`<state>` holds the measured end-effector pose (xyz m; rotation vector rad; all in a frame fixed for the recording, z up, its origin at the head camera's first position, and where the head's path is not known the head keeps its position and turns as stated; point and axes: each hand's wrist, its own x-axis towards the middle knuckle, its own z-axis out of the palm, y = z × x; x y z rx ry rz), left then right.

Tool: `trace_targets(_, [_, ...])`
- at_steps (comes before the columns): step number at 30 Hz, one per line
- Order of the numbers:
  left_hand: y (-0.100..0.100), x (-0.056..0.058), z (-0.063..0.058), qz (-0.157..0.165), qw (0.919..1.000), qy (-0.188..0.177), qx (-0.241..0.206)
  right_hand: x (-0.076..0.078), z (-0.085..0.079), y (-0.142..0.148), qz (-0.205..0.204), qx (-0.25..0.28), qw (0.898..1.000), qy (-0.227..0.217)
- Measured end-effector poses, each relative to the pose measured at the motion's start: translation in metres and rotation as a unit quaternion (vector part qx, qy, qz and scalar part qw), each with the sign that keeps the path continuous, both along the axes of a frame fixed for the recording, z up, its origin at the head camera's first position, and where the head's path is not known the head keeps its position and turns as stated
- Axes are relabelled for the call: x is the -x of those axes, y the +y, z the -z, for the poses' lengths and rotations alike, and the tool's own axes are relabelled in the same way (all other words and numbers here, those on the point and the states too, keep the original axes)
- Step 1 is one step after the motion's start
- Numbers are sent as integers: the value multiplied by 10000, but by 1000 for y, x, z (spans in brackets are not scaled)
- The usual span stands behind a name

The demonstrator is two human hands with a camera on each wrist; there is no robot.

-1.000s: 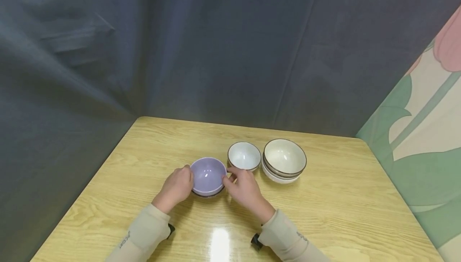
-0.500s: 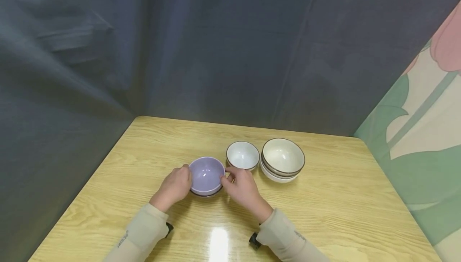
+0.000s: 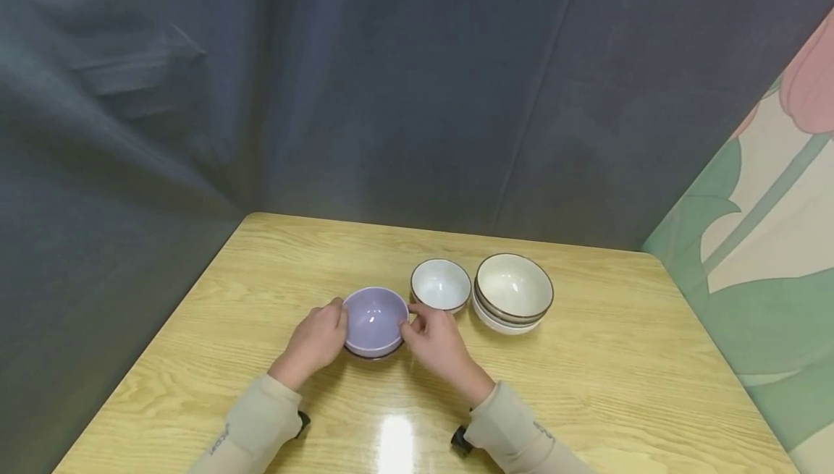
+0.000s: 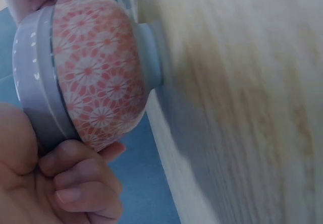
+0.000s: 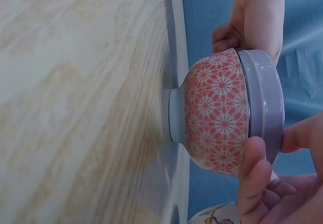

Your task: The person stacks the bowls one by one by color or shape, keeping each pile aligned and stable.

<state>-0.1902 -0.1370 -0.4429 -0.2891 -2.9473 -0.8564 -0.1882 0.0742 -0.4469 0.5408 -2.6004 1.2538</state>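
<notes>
A purple bowl (image 3: 374,318) sits nested inside a footed bowl with a red-and-white flower pattern (image 4: 98,72). The pair stands upright at the middle left of the table, the patterned bowl's foot down at the wood in both wrist views. From the left, my left hand (image 3: 318,333) grips the pair near the rim, its fingers curled against the side. My right hand (image 3: 441,344) holds the opposite side, thumb and fingers at the purple bowl's rim. Only the purple band of the inner bowl shows above the patterned one; its lower part is hidden.
Just beyond my right hand stands a small white bowl with a brown rim (image 3: 441,284). To its right is a stack of larger bowls (image 3: 515,286), cream on top and white at the bottom. A dark curtain (image 3: 404,98) hangs behind the wooden table (image 3: 625,358).
</notes>
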Motion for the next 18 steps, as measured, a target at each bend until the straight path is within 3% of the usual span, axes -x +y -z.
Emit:
trace_targets(7, [0,1,4,-6,9998,134,132,0,0,0,-21,79,9999,73])
trace_targets(18, [-1,2,5,-154,9997,96,-132,2,3,-1,-72,295,9993,-211])
